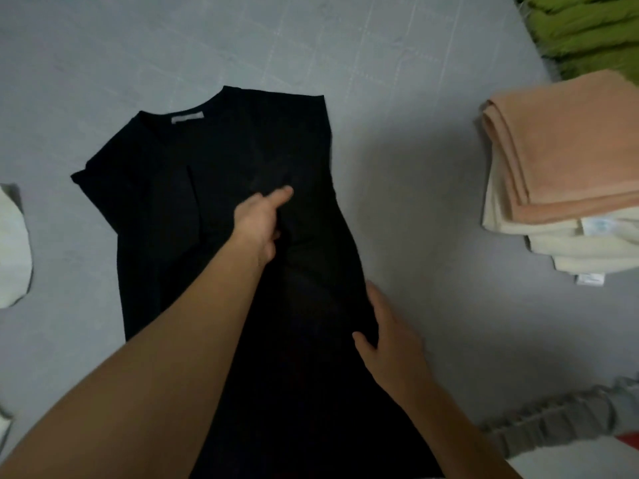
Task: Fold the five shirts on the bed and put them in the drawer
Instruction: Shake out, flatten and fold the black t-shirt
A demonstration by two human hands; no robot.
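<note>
Black shirt, hem cut off, under flat left hand and right hand.

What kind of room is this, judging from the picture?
Probably a bedroom: a black shirt lies spread on a grey bed sheet, a stack of folded shirts sits beside it, and a green blanket lies at the corner.

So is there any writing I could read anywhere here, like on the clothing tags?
None can be read.
Neck label in the black shirt collar: a pale strip, too blurred to read.
Two white tags on the folded cream shirts at the right: too small and blurred to read.
</note>
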